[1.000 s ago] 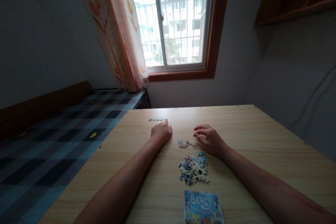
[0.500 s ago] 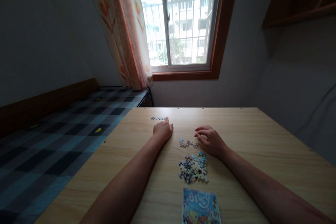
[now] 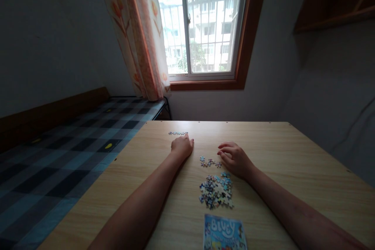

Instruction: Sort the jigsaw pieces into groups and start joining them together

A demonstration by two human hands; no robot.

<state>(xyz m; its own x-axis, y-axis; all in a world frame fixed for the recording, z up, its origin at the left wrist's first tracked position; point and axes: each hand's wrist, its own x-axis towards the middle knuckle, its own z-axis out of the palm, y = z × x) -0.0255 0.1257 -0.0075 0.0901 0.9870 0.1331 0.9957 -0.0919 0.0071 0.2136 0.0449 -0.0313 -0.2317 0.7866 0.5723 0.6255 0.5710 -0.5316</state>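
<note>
A short row of joined jigsaw puzzle pieces lies near the far edge of the table. Just in front of its right end is my left hand, palm down, thumb apart and nothing visible in it; its other fingertips are partly hidden. My right hand rests on the table with loosely bent, separated fingers, holding nothing. Its fingertips are close to a small group of loose puzzle pieces. Nearer to me sits a heaped pile of mixed puzzle pieces. Below that lies a blue picture sheet or box marked "Bluey".
The light wooden table extends to both sides of my arms. A bed with a checked cover stands along its left side. Beyond the table are a curtain and a barred window. A wooden shelf hangs at upper right.
My left index finger has drawn back slightly from the row's right end, which now shows. My right hand stays where it was. The view has tilted up a little.
</note>
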